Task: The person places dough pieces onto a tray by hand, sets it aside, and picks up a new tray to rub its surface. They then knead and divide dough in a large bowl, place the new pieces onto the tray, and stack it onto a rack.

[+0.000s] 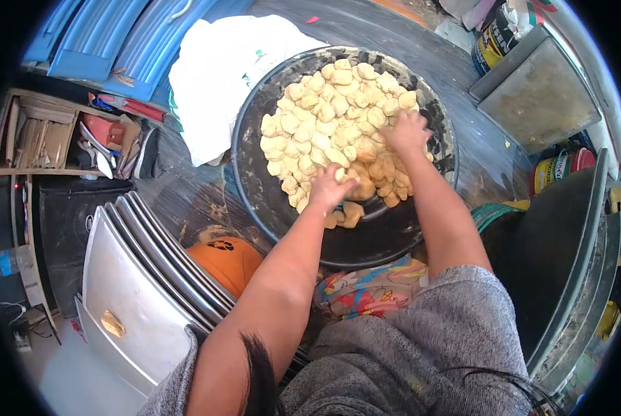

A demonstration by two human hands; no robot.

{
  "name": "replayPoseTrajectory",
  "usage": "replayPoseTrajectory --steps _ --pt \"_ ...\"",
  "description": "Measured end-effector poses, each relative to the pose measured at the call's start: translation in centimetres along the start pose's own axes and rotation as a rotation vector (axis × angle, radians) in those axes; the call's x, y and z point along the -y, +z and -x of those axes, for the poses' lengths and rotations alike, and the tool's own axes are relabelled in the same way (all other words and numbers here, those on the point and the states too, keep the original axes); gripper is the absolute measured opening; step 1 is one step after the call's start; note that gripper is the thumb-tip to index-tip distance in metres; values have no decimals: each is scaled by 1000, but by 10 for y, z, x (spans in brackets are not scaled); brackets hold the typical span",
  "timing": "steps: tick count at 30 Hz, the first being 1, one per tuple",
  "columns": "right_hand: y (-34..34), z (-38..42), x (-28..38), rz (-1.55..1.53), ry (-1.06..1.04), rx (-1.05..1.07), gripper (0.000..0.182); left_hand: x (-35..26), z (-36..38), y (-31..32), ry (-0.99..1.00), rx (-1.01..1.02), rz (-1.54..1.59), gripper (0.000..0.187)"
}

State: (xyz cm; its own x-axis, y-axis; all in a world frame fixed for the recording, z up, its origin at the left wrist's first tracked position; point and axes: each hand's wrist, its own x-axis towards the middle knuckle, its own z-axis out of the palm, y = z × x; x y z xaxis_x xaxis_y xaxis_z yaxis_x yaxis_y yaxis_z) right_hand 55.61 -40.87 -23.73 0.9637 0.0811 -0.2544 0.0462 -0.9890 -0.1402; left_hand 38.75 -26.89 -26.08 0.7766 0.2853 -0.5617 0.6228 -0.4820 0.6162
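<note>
A wide black basin [348, 251] holds a large heap of pale, rounded dough pieces [324, 128]; some near the front look browner in shadow. My left hand [330, 188] is at the heap's front edge, its fingers curled around a small dough piece [341, 175] at the thumb. On the right side of the heap, my right hand [407, 133] rests with its fingers spread over the pieces, slightly blurred. What lies under its palm is hidden.
Stacked metal trays [141, 284] stand at left, with an orange ball [226, 262] beside them. A white sack [217, 83] lies behind the basin. At right are a dark round tub [546, 256], a metal sheet [539, 97] and paint buckets [494, 45].
</note>
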Motion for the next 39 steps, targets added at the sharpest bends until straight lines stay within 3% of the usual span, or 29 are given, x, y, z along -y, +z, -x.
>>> replayPoseTrajectory --steps 2,4,5,6,7,8,9,11,12,15,17,18,20,21,22,23,24,25,27,28,29,31,33,36,38,39 --pt "8 14 -16 112 72 -120 84 1 3 -4 78 55 51 77" --pt "-1 27 -11 59 113 206 78 2 1 -9 -109 -267 135 75" --pt "4 18 -11 68 119 206 78 20 -12 6 -198 -479 16 72" --pt "11 -1 -5 130 -97 514 80 13 -2 -3 -394 -437 -5 79" --pt "7 -8 5 187 -322 818 83 23 -9 -1 -393 -440 -6 79" --pt "3 -9 4 -97 -132 983 85 41 -16 10 -499 -337 95 83" --pt "-3 -5 1 -98 -129 981 85 39 -15 10 -600 -236 199 86" --pt "-9 10 1 -106 -87 214 85 35 -15 7 -576 -193 189 88" --pt "22 9 -4 -39 45 199 85 28 -9 0 -557 -148 175 90" --pt "48 51 20 153 -90 262 83 29 -15 -12 -470 -143 206 91" --pt "6 57 46 57 -437 931 71 29 -20 -5 -528 -198 220 89" --pt "6 57 43 66 -432 933 71 30 -20 0 -528 -191 228 89" --pt "7 57 43 -176 -358 1184 59 36 -19 8 -521 -131 173 92" --pt "12 35 36 -236 -322 953 53 39 -17 9 -519 -101 139 95" --pt "59 -4 8 -169 -348 446 54 37 -17 10 -500 -33 212 99" --pt "49 3 -11 -232 -170 158 55 27 -9 9 -485 73 256 98" --pt "57 18 -10 -240 -175 163 55 15 1 2 -466 178 302 97" --pt "66 33 -11 -56 -93 218 63 8 5 -9 -466 172 300 97" --pt "74 46 -13 330 72 314 79 -4 1 -24 -391 672 226 96" --pt "66 47 -2 222 -20 586 84 8 -12 -23 -390 674 237 96" --pt "60 48 8 105 -108 860 89 31 -31 -19 -452 665 341 96" --pt "55 39 3 70 -91 883 87 37 -25 -21 -509 665 444 96" --pt "46 20 1 -7 -84 907 85 38 -8 -21 -493 -82 -68 96" --pt "60 19 -8 -93 -82 961 83 58 -16 20 -570 -106 75 96" --pt "91 34 -33 -234 365 526 79 49 -10 13 -599 -32 86 95" --pt "98 44 -23 -228 385 538 82 42 -12 8 -617 31 106 94"
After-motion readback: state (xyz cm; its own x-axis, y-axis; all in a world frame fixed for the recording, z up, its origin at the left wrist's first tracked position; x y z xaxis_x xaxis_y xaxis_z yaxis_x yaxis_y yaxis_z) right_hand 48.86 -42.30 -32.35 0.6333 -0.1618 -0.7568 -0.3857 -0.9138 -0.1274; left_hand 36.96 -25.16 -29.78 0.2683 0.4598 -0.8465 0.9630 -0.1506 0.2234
